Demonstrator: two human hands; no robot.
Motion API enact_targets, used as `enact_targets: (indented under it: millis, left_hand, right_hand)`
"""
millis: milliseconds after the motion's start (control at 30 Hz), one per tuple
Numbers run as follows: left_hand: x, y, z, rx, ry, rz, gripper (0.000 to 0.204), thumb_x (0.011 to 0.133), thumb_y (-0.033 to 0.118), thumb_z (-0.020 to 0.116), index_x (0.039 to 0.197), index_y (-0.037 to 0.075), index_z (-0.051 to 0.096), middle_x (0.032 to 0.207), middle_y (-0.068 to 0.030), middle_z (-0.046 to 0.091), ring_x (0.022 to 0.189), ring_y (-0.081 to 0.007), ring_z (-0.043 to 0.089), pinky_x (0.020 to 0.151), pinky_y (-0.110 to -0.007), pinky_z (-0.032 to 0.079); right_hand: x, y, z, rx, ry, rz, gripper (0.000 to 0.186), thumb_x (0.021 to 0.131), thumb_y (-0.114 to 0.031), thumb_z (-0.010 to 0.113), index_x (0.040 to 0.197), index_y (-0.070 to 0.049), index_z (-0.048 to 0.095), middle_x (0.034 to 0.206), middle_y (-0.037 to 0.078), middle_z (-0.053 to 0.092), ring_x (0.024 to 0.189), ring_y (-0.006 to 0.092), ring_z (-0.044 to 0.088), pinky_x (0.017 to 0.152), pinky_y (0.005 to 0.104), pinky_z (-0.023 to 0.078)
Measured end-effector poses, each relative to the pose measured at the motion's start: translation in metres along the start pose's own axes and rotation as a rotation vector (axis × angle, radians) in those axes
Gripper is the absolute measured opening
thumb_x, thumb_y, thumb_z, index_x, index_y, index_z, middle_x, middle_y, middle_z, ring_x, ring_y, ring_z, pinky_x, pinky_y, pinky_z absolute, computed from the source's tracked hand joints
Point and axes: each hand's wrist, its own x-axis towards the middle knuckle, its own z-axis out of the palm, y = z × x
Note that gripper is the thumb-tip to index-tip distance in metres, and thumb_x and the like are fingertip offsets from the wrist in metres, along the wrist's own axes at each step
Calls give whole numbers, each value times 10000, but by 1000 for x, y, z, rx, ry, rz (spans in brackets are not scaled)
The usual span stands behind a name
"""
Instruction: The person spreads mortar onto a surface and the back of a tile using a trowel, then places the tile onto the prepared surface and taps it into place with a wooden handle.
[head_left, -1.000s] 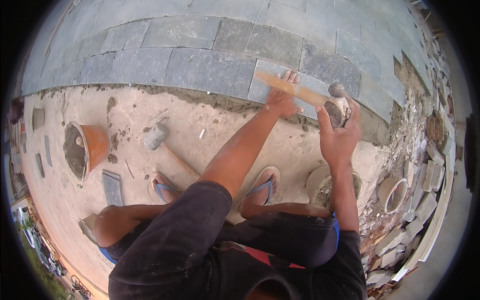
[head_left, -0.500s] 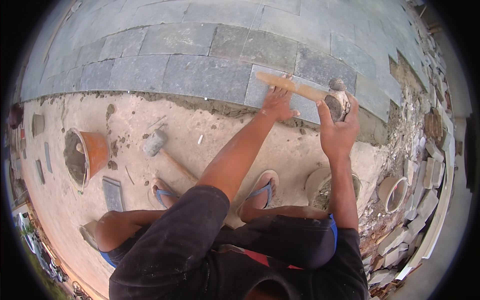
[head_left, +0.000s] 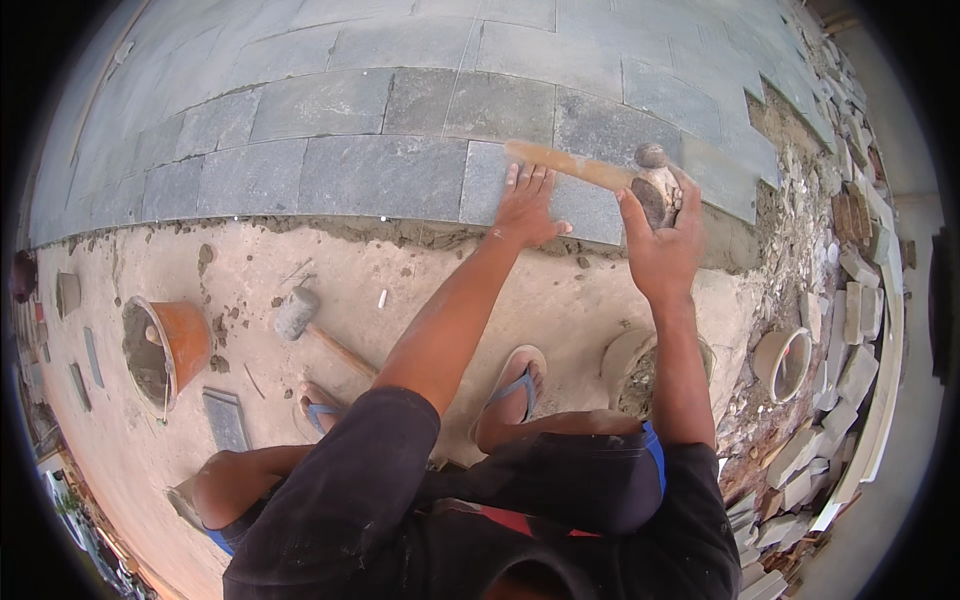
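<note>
Two hands (head_left: pixel 527 205), one mallet (head_left: pixel 610 175), one slab (head_left: pixel 545 190)

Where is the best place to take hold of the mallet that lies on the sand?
Probably the bare wooden handle of the mallet, near its free end, coming from above. It lies flat on the sand, heavy grey head away from the person, nothing touching it.

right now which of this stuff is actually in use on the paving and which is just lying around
In use:
- left hand pressed flat on the grey stone slab
- right hand gripping the wooden-handled hammer by its head

Lying about:
- rubber mallet on the sand
- tipped orange bucket
- loose small tile
- pile of stone offcuts
</note>
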Motion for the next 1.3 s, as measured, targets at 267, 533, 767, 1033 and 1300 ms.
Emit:
enact_targets:
  millis: [267, 533, 767, 1033, 1300]
  left_hand:
    - [0, -5, 4, 52, 27, -1, 1106, 810, 648, 629, 1561, 29, 104, 1640, -125, 94, 1523, -267, -1, 1232, -467, -3]
    - [5, 1, 0, 69, -2, -13, 1067, 834, 636, 616, 1564, 42, 113, 1646, -113, 64, 1523, -259, -6, 1234, -458, -2]
    - [1, 3, -1, 74, -16, -26, 1063, 841, 631, 614, 1561, 31, 114, 1645, -118, 66, 1524, -258, -2, 1233, -460, 2]
    - [-1, -2, 4, 78, 16, -19, 1061, 837, 629, 618, 1560, 35, 119, 1641, -119, 86, 1524, -257, -2, 1231, -462, -6]
    - [1, 3, 4, 70, 26, -4, 1074, 828, 628, 631, 1560, 34, 117, 1641, -121, 86, 1522, -267, 3, 1234, -470, 11]
  right_hand:
    - [-7, 35, -63, -23, 305, 177, 534, 843, -182, 782, 1241, 60, 521, 1056, 147, 651, 935, 199, 619, 840, 324, 497]
    - [-40, 75, -60, -137, 229, 251, 519, 857, -214, 765, 1245, 37, 529, 1019, 159, 671, 916, 184, 639, 820, 320, 505]
    - [-51, 84, -54, 18, 207, 384, 460, 867, -156, 751, 1208, 66, 539, 997, 117, 659, 865, 174, 607, 795, 313, 500]
    - [-64, 65, -67, -5, 135, 444, 477, 860, -149, 753, 1217, 79, 536, 980, 126, 667, 875, 175, 610, 807, 314, 499]
    - [-73, 63, -72, 17, 157, 382, 451, 874, -131, 744, 1207, 84, 531, 986, 106, 659, 882, 145, 596, 803, 287, 494]
